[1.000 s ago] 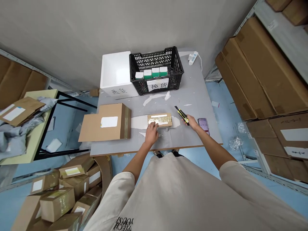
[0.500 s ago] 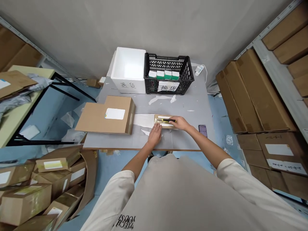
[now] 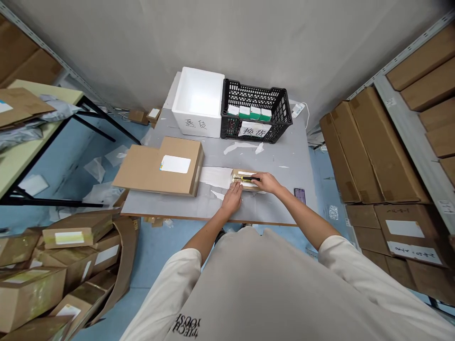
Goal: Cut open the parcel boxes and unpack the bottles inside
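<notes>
The T-shirt point(image 3: 270, 284) is a pale greige, plain across the front, with a matte, soft-looking knit and shallow creases. Its 2 short sleeves match, the left sleeve point(image 3: 167, 289) and the right sleeve point(image 3: 359, 270) both cut loose and wide, looking nearly off-white where light catches them. On the wearer's left side, black capital lettering point(image 3: 186, 326) runs in 2 rows, too warped to read surely. A small ring point(image 3: 233, 189) circles 1 finger of the left hand point(image 3: 232, 199). Dark footwear point(image 3: 219, 235) peeks past the hem.
</notes>
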`<state>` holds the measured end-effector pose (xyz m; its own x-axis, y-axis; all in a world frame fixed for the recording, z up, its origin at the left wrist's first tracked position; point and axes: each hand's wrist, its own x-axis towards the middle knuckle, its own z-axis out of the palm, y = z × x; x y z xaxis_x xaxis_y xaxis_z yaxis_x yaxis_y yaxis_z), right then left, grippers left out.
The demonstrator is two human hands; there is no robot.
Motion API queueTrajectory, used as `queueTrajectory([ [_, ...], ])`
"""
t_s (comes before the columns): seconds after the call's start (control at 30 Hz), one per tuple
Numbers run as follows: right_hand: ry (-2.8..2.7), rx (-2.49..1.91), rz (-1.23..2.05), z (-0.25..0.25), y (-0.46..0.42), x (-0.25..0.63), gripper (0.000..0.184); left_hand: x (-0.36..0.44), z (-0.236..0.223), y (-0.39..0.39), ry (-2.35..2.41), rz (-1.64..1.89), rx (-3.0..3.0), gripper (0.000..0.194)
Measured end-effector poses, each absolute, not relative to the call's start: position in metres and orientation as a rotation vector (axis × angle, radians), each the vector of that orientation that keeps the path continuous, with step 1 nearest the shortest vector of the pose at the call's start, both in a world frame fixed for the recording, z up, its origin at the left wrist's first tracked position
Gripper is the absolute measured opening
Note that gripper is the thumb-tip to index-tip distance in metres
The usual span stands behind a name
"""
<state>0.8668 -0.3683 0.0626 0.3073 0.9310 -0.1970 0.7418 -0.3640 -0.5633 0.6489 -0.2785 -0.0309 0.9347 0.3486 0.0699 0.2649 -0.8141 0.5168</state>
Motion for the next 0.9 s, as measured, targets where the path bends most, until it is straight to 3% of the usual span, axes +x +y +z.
queueTrajectory([
  [0.37,-1.718,-2.387,0.652,0.067,-0.367,0.864,0.039,0.649,-0.029,-0.278,0.421,0.164,2.659,0.067],
  [0.9,-1.957,-2.462,0.607,0.078,-0.349,0.861,0.036,0.65,-0.028,-0.278,0.415,0.145,2.687,0.067],
])
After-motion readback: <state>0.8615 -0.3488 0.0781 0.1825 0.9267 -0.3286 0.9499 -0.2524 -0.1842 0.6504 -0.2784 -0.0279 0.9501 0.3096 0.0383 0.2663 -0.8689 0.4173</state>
